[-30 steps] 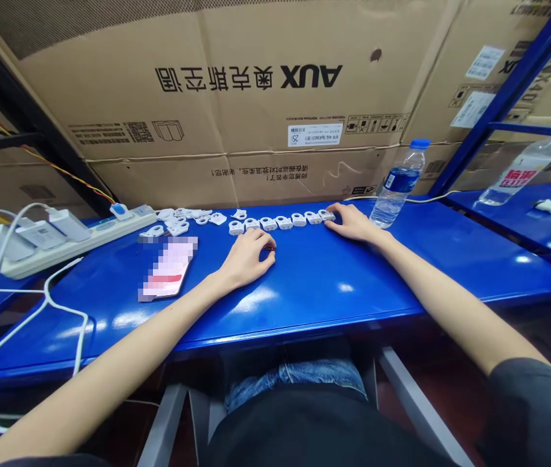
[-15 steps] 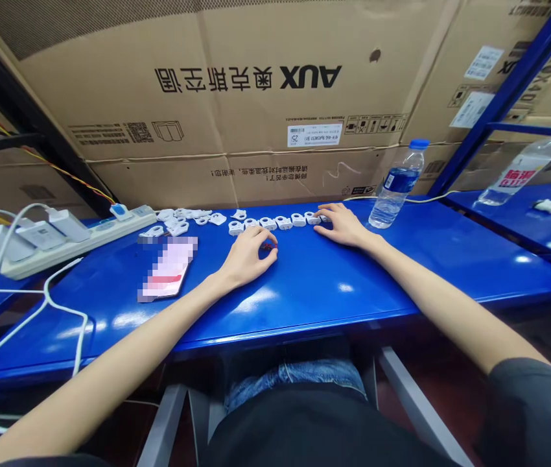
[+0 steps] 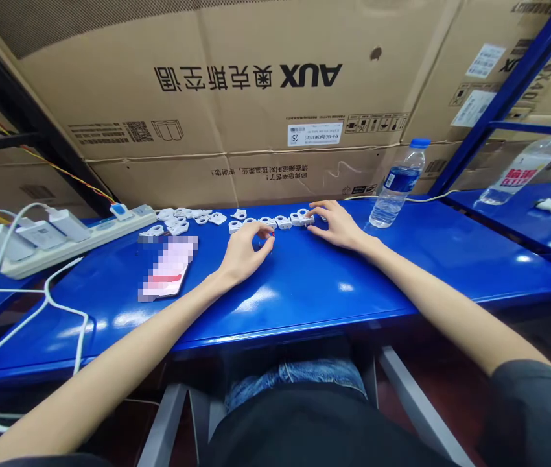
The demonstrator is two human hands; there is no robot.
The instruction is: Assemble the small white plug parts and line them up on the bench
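Note:
A row of small white plastic parts [image 3: 275, 222] lies along the back of the blue table [image 3: 304, 285]. My right hand [image 3: 334, 224] rests at the right end of that row, fingers spread, fingertips touching the last white part [image 3: 303, 219]. My left hand [image 3: 245, 250] sits in front of the row's left part, fingers curled in a pinch; what is between them is too small to make out. A looser heap of white parts [image 3: 181, 220] lies further left.
A phone [image 3: 166, 267] lies left of my left hand. A white power strip [image 3: 76, 240] with chargers and cables runs at the far left. A water bottle [image 3: 396, 185] stands right of my right hand. Cardboard boxes [image 3: 236, 97] wall the back. Another blue table [image 3: 523, 217] with a bottle stands right.
My right hand has slid left along the row, pushing the end parts closer together. My left hand lifted slightly and shifted its curled fingers toward the row.

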